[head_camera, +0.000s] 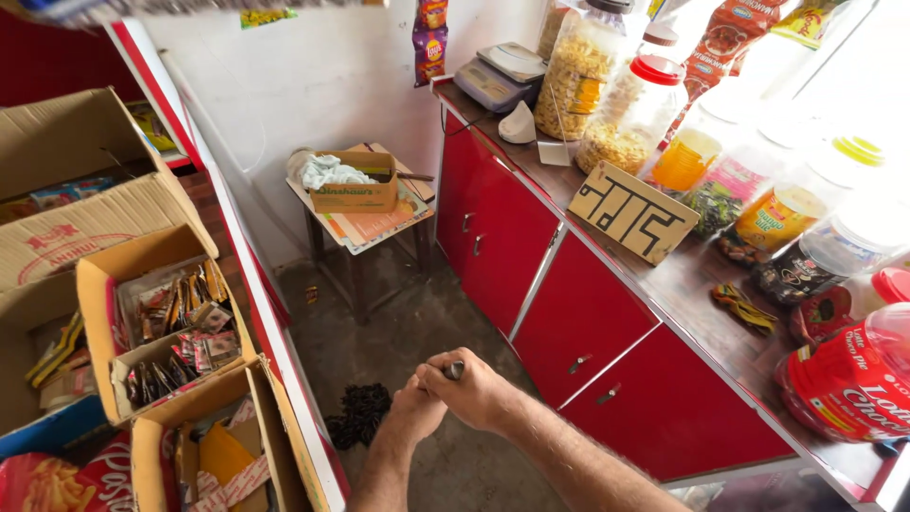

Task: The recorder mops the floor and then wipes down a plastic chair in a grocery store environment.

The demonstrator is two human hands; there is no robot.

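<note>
Now | both hands (pixel 455 391) clenched together round dark handle (pixel 456 370) | forearms angled inward, above floor (pixel 417 322)

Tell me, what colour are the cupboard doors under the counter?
Red, with small metal handles. The cupboard doors show clearly in the head view, the only one.

Strong daylight pours in from the upper right, blowing out the window area and washing the clear plastic jars (pixel 758 180) on the counter (pixel 682 284) into pale glare. The white wall (pixel 322 85) is evenly lit, while the concrete floor (pixel 417 332) under the small stool (pixel 365 218) sits in soft, dim shadow. The wide lens bends the counter edge and cardboard boxes (pixel 85 209) outward, and the top left corner smears into motion blur.
</note>
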